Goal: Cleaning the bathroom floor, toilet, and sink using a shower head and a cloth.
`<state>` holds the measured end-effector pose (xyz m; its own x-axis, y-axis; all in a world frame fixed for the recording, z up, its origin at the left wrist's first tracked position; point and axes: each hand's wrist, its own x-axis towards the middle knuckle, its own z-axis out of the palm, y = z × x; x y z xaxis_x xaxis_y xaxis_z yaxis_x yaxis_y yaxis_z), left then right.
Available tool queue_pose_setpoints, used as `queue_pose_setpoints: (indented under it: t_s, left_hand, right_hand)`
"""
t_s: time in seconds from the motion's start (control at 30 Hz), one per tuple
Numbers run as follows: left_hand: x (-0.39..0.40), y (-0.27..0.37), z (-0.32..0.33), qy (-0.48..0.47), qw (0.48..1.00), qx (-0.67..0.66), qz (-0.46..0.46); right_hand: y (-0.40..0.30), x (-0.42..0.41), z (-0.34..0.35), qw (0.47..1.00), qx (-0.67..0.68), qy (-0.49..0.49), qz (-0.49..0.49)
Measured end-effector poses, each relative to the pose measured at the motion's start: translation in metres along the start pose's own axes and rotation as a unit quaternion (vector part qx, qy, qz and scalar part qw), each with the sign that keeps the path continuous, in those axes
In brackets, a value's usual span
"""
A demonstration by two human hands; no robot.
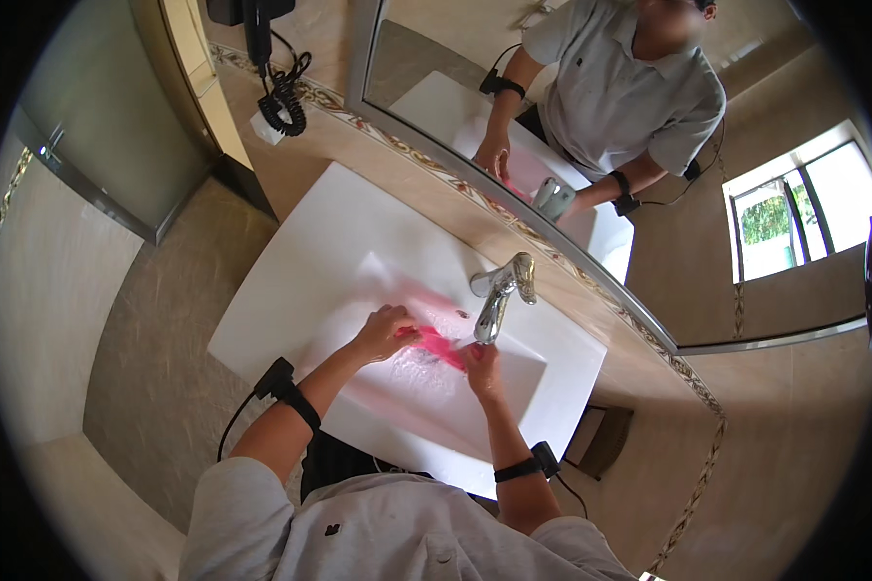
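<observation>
A pink, soft-looking item (437, 346), perhaps a cloth, is stretched between my two hands over the basin of a white washbasin (283, 290). My left hand (386, 334) grips its left end with curled fingers. At its right end, my right hand (481, 367) holds on, just below the spout of the chrome tap (495, 309). Water runs and splashes in the basin beneath the item, and its exact shape is blurred by the wetness and glare. A pink tint shows on the basin's inner walls.
Behind the basin, a framed mirror (588, 167) reflects a person and a window. A black hair dryer (258, 36) with a coiled cord (285, 102) hangs on the wall at the upper left. A frosted glass door (109, 109) stands far left. Black bands with cables circle both forearms.
</observation>
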<state>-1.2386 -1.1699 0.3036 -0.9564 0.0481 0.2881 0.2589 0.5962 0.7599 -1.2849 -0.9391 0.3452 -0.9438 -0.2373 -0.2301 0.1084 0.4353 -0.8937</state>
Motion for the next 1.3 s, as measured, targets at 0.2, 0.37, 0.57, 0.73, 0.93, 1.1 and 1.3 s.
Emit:
queue_pose_setpoints:
  t_s: [0.2,0.37,0.57,0.73,0.93,1.1,1.3]
  left_hand:
    - [0.035,0.048,-0.008,-0.124,0.976,-0.152,-0.093]
    - [0.031,0.022,-0.043,-0.134,0.987,-0.018,-0.088]
    - [0.045,0.061,0.008,-0.211,0.977,-0.018,0.001]
    - [0.013,0.029,0.036,-0.099,0.808,-0.369,-0.449]
    - [-0.012,0.008,0.107,0.055,0.643,-0.653,-0.397]
    - [0.019,0.016,0.118,0.107,0.640,-0.599,-0.469]
    - [0.009,0.052,0.105,-0.017,0.546,-0.701,-0.459]
  right_hand:
    - [0.000,0.006,0.002,0.987,-0.127,-0.097,-0.009]
    - [-0.007,0.001,-0.022,0.997,-0.035,-0.014,-0.064]
    - [-0.013,0.003,0.009,0.950,-0.165,-0.044,-0.261]
    - [0.001,0.004,0.005,0.973,0.177,-0.040,0.146]
    - [-0.048,-0.033,0.053,0.990,0.115,-0.076,0.005]
    - [-0.063,-0.038,0.061,0.987,-0.126,0.028,-0.095]
    - [0.017,0.011,0.029,0.957,-0.238,0.162,0.038]
